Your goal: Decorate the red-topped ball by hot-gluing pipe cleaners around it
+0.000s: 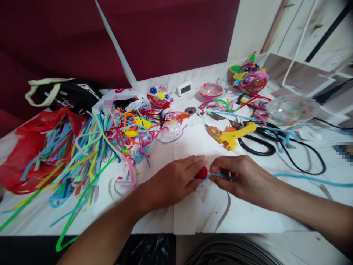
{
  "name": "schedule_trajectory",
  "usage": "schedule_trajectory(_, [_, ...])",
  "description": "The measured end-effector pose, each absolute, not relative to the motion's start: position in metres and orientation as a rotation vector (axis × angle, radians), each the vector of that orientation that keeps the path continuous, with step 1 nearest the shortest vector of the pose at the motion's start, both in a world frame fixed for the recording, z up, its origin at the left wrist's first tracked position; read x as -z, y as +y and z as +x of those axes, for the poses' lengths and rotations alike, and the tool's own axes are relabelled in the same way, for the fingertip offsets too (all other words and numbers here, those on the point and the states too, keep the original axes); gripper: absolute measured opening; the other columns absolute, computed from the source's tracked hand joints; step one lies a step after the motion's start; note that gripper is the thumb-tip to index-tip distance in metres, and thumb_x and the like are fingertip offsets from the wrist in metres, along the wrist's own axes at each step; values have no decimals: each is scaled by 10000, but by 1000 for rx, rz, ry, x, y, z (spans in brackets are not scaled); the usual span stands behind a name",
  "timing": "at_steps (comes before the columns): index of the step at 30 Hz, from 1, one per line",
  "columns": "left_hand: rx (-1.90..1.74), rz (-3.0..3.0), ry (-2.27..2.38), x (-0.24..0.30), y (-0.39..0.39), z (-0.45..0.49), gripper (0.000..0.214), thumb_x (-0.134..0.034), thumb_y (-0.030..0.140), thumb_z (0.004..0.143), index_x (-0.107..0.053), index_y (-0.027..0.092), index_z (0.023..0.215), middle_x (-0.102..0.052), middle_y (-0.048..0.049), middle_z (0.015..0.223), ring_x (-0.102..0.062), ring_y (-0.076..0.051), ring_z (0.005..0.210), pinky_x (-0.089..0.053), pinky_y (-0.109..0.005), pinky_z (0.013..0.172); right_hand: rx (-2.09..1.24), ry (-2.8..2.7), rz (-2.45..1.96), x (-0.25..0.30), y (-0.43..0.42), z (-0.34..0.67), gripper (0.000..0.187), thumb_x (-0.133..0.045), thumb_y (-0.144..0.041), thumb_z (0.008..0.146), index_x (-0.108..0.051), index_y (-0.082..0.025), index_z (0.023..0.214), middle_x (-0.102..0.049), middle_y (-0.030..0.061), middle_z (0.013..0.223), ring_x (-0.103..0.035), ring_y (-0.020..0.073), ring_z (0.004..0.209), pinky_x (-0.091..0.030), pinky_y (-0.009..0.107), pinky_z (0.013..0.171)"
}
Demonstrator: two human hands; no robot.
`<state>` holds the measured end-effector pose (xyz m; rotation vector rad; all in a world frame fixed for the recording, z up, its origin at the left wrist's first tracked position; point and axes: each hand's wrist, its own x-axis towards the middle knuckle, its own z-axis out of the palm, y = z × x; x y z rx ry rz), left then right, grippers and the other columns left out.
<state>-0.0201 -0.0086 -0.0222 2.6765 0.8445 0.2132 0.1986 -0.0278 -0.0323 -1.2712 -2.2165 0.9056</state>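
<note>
My left hand [173, 181] rests on the white table [154, 217] with its fingers curled round a small red round piece [202, 172]. My right hand [242, 176] meets it from the right, its fingers pinched on a light blue pipe cleaner [311, 180] that trails off to the right across the table. The blue pipe cleaner's end touches the red piece between both hands.
A big pile of coloured pipe cleaners [91, 147] spills from a red bag [24, 147] at left. A yellow glue gun [230, 135], black scissors [257, 141] and a black cable [306, 154] lie behind my hands. Clear decorated balls [291, 108], a small clock [184, 88] and a black bag [63, 94] stand farther back.
</note>
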Motion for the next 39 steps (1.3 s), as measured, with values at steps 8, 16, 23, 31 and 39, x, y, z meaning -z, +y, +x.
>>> schedule_trajectory(8, [-286, 2762, 812, 27, -10, -20, 449, -442, 242, 951, -407, 76, 1367, -455, -157, 1422, -441, -225, 1322, -435, -381, 1080, -835, -2227, -1171, 34, -28, 198, 97, -546, -184, 862, -638, -215, 868, -620, -32, 753, -506, 64, 599, -379, 193, 556])
schedule_trajectory(16, [-335, 2838, 796, 31, -10, -21, 429, -405, 250, 963, -412, 66, 1351, -473, -169, 1403, -473, -235, 1296, -459, -398, 1056, -765, -2230, -1062, 39, -30, 198, 140, -508, -150, 896, -641, -195, 891, -605, 9, 789, -556, 97, 684, -421, 227, 621])
schedule_trajectory(23, [-327, 2853, 811, 31, -10, -19, 416, -413, 234, 956, -415, 91, 1346, -463, -158, 1414, -455, -239, 1311, -433, -420, 1078, -683, -2251, -1053, 47, -30, 196, 173, -470, -181, 919, -640, -180, 887, -613, 38, 796, -566, 124, 688, -438, 259, 624])
schedule_trajectory(31, [-354, 2669, 864, 30, -13, -22, 521, -473, 259, 926, -311, 116, 1400, -476, -166, 1396, -452, -248, 1307, -424, -443, 1075, -786, -2213, -1096, 42, -30, 197, 124, -528, -141, 869, -642, -186, 890, -634, 13, 818, -577, 104, 694, -439, 235, 624])
schedule_trajectory(39, [-311, 2480, 891, 29, -14, -27, 591, -580, 276, 873, -297, 155, 1378, -416, -166, 1440, -403, -251, 1344, -411, -444, 1082, -804, -2210, -1115, 42, -30, 196, 123, -534, -172, 879, -647, -192, 924, -640, 4, 828, -565, 81, 665, -425, 206, 584])
